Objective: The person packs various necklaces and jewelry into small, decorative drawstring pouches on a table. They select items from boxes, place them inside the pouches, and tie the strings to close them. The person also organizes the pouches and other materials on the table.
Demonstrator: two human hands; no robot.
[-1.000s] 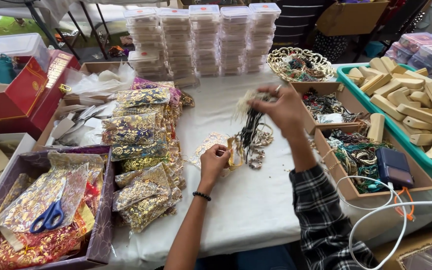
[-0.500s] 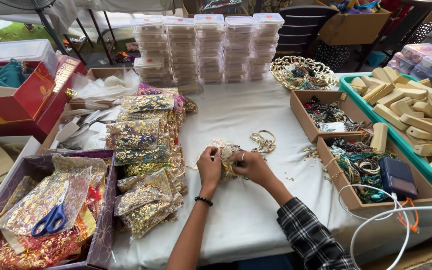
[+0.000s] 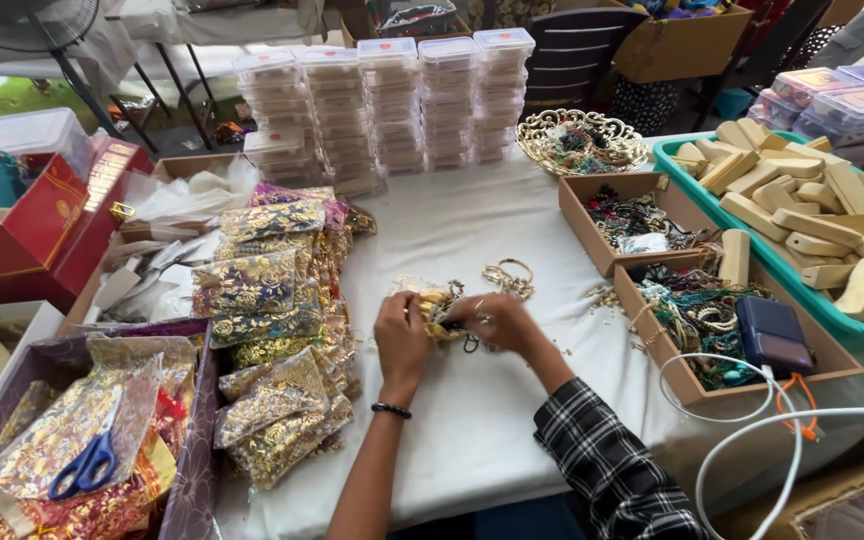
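A person sits at a table (image 3: 512, 220) covered in white cloth, seen from above. Both hands meet near the middle of the cloth. The left hand (image 3: 401, 335), with a dark band at the wrist, is curled closed on a small bundle (image 3: 439, 308) of gold and dark jewellery pieces. The right hand (image 3: 497, 320), in a black and white checked sleeve, pinches the same bundle from the other side, fingers bent tight. The bundle is a tangle of thin cords, yellow bits and small metal loops; its finer detail is too small to tell. It lies low over the cloth between the two hands.

Just beyond the hands lie a few loose gold rings (image 3: 510, 276). To the left is a heap of shiny gold patterned pouches (image 3: 272, 330). Further left, a purple box (image 3: 192, 440) holds more pouches and blue scissors (image 3: 87, 467). At the back stand stacks of clear plastic boxes (image 3: 392, 105) and a gold openwork bowl (image 3: 580, 141). To the right, two cardboard trays (image 3: 642, 300) hold tangled necklaces and beads, the nearer one also a dark blue pouch (image 3: 774, 333). Beside them, a green crate (image 3: 802, 290) holds pale wooden blocks (image 3: 812, 210). White cables (image 3: 742, 430) loop over the near right edge.
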